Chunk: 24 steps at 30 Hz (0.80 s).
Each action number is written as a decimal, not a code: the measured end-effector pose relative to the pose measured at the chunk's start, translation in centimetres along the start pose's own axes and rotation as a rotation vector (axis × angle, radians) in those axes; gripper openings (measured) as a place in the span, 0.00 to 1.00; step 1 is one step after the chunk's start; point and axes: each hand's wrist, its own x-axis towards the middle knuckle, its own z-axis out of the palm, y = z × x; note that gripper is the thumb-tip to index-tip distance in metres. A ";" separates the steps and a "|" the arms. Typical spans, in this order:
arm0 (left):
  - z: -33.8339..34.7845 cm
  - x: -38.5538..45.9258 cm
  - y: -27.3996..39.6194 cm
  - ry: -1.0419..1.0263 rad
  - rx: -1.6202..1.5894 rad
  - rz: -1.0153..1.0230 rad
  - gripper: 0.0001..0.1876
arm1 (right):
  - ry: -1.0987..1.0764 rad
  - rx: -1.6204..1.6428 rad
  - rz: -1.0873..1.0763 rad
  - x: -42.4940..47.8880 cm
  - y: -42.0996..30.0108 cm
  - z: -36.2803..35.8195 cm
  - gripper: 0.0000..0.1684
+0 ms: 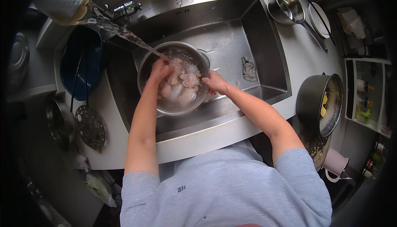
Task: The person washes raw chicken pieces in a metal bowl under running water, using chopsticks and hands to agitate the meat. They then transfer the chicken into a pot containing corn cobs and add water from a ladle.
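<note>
A round metal bowl stands in the stainless steel sink. Cloudy water and pale pinkish pieces that look like raw meat fill much of it. My left hand reaches inside at the far left, touching the pieces, its fingertips partly hidden. A stream of water falls into the bowl right beside that hand. At the near right rim, my right hand grips the bowl, thumb on the edge and fingers outside.
A grey crumpled cloth or scrubber lies in the sink. Left of it stand a blue basin and a skimmer. On the right are a saucepan and a large pot. A white textured roll juts in at upper left.
</note>
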 end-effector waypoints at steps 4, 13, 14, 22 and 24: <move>1.3 -0.7 0.3 0.106 0.138 0.115 0.31 | 0.024 0.002 0.013 0.2 0.3 0.0 0.21; 1.9 -4.2 1.4 0.207 0.491 0.092 0.38 | -0.008 -0.017 0.036 1.2 1.7 -0.3 0.20; 2.7 -4.8 1.3 0.168 0.565 0.078 0.38 | -0.003 -0.014 0.039 1.4 1.9 -0.3 0.20; -1.2 -5.4 1.9 -0.026 0.509 0.041 0.58 | 0.303 -0.554 -0.314 -0.6 -1.0 -0.2 0.23; -0.3 -8.1 2.3 -0.110 0.716 -0.033 0.68 | 0.419 -0.782 -0.531 -3.4 -4.6 0.2 0.32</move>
